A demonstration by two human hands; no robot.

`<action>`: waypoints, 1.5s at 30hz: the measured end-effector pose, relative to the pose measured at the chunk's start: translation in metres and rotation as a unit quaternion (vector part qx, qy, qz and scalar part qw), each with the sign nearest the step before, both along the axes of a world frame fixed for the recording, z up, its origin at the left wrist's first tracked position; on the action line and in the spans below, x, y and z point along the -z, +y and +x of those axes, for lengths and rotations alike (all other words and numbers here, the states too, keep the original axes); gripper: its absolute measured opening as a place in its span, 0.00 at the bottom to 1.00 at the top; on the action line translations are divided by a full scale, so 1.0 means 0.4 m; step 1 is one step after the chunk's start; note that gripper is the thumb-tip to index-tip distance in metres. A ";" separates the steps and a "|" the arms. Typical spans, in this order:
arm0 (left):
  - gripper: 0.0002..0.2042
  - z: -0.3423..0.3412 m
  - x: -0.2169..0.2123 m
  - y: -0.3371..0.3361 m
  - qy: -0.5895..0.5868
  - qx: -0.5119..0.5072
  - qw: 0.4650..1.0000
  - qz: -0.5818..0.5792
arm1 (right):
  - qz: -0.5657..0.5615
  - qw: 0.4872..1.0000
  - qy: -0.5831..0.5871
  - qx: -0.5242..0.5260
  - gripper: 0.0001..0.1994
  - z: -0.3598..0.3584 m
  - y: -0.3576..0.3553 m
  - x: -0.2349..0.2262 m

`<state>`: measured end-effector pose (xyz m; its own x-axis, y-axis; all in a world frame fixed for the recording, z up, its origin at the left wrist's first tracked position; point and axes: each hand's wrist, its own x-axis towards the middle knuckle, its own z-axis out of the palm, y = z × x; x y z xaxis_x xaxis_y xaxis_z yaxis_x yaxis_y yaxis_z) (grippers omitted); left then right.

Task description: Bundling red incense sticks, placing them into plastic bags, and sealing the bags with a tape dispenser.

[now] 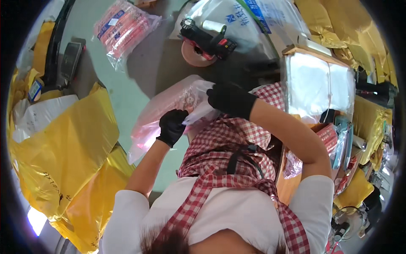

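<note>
A clear plastic bag (163, 103) with pinkish contents hangs slantwise in front of my apron. My left hand (171, 128), in a black glove, is closed on the bag's near edge. On the other side, my right hand (229, 100), also black-gloved, grips the bag's right end with its fingers curled in. Between the two hands the film is stretched and creased. What exactly lies inside the bag is blurred by the shiny plastic.
Beyond my hands lies a black tape dispenser (207, 40) by a large white plastic sack (258, 25). A clear pack of pink items (123, 30) rests at the far left. Yellow sacks (67, 156) crowd the left. Wrapped white sheets (315, 84) stand right.
</note>
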<state>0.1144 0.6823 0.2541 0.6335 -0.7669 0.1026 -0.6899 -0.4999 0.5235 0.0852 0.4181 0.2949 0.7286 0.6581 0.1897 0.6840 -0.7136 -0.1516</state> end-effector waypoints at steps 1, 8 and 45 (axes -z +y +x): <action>0.13 0.017 -0.034 -0.012 -0.019 0.006 1.000 0.024 | -0.062 0.995 0.077 0.028 0.05 0.000 0.007 -0.023; 0.14 0.027 0.092 -0.176 0.024 -0.068 0.994 0.087 | -0.074 0.990 0.104 0.060 0.06 0.062 0.034 -0.059; 0.18 0.138 0.093 -0.137 0.003 0.057 0.993 -0.105 | 0.211 0.897 0.223 0.317 0.28 0.033 -0.057 -0.336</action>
<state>0.1697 0.6274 0.2168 0.5449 -0.7960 0.2635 -0.7322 -0.2985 0.6122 0.0984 0.3954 0.4293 0.9966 0.0234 -0.0796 -0.0348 -0.7522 -0.6580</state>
